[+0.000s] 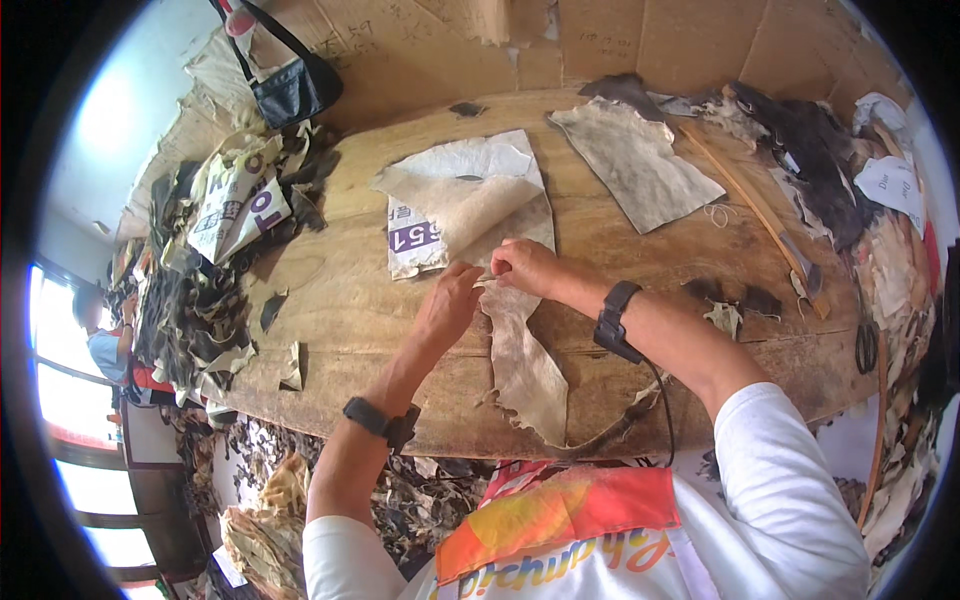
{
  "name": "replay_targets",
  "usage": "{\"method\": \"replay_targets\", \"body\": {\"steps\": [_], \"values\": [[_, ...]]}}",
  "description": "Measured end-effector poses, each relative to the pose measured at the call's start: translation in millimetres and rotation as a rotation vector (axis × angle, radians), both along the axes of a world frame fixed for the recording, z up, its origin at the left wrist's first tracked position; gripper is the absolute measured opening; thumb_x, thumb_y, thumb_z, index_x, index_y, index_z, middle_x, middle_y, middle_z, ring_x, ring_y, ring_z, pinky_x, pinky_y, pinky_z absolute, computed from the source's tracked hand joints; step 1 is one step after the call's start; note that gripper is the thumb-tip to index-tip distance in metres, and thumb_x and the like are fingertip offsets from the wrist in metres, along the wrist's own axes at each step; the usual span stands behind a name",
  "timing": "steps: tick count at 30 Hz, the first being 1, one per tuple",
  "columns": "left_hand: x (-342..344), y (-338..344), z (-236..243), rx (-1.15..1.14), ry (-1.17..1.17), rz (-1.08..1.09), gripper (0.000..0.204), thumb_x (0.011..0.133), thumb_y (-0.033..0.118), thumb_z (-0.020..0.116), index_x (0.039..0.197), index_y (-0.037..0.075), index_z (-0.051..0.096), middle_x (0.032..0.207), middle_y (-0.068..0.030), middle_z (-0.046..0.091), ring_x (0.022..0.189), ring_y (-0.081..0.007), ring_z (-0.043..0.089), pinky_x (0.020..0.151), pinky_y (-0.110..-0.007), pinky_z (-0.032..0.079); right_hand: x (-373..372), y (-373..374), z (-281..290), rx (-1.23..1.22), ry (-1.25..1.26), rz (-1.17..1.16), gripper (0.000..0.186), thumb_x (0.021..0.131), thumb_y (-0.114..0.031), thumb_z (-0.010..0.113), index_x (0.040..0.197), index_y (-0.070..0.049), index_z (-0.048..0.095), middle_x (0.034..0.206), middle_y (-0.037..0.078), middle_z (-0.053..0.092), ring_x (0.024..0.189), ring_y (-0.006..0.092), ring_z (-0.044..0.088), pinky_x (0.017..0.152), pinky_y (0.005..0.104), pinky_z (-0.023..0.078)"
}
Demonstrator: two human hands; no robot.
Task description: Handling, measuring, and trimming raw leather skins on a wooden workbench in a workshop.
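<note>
- Narrow hide piece: pale grey-beige, thin and limp, its outline irregular.
- Its upper end is pinched at the fingertips of the left hand and right hand.
- The rest trails across the wooden worktop, widening toward the near edge, its left border ragged.

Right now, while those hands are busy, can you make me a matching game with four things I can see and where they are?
Things:
1. black bag
2. long wooden stick
3. narrow pale hide strip
4. cardboard

Places:
A. lying slanted on the table, off to the right
B. standing as a brown wall behind the table
C. hanging at the upper left
D. one end at the fingers of the left hand and right hand

Right pairs: 1-C, 2-A, 3-D, 4-B
</note>
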State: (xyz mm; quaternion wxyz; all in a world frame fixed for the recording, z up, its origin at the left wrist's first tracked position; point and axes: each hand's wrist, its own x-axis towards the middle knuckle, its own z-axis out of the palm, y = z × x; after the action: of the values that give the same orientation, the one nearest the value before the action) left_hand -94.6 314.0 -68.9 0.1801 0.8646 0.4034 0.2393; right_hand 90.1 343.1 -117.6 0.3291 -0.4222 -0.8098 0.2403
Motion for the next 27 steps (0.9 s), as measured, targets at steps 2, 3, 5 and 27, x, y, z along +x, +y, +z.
{"method": "replay_targets", "body": {"steps": [2,3,5,27], "values": [[1.2,6.8,-9.0,-0.003,-0.017,0.007,0.024,0.074,-0.001,0.062,0.098,0.0,0.06,0.09,-0.0137,0.056,0.081,-0.0311,0.058,0.069,-0.036,0.046,-3.0,-0.7,-0.1,0.014,0.006,-0.011,0.015,0.063,-0.006,0.07,0.073,-0.003,0.059,0.072,0.011,0.058,0.069,0.0249,0.059,0.061,0.0334,0.046],[-0.7,11.6,-17.1,0.002,-0.02,-0.011,0.024,0.073,-0.001,0.063,0.097,0.0,0.06,0.089,-0.0131,0.057,0.078,-0.0299,0.058,0.068,-0.035,0.047,-4.8,-0.9,0.1,0.002,-0.004,-0.01,0.017,0.062,-0.008,0.071,0.074,-0.004,0.058,0.074,0.01,0.058,0.073,0.0268,0.058,0.064,0.0356,0.046],[-0.4,16.5,-24.5,0.004,-0.024,-0.038,0.024,0.072,-0.002,0.063,0.096,0.001,0.061,0.088,-0.0125,0.057,0.076,-0.0286,0.059,0.066,-0.034,0.047,-3.5,-0.1,-1.6,-0.012,-0.014,-0.017,0.02,0.061,-0.01,0.072,0.074,-0.006,0.058,0.076,0.01,0.057,0.076,0.0286,0.057,0.066,0.0377,0.046],[4.5,27.9,-29.3,-0.264,-0.084,0.212,0.023,0.064,0.005,0.074,0.085,0.001,0.065,0.078,-0.0113,0.064,0.068,-0.0165,0.061,0.062,-0.028,0.048,-0.1,5.6,-3.0,-0.083,-0.036,-0.029,0.027,0.06,-0.012,0.077,0.076,-0.006,0.056,0.08,0.008,0.056,0.078,0.0287,0.057,0.065,0.0381,0.046]]}}
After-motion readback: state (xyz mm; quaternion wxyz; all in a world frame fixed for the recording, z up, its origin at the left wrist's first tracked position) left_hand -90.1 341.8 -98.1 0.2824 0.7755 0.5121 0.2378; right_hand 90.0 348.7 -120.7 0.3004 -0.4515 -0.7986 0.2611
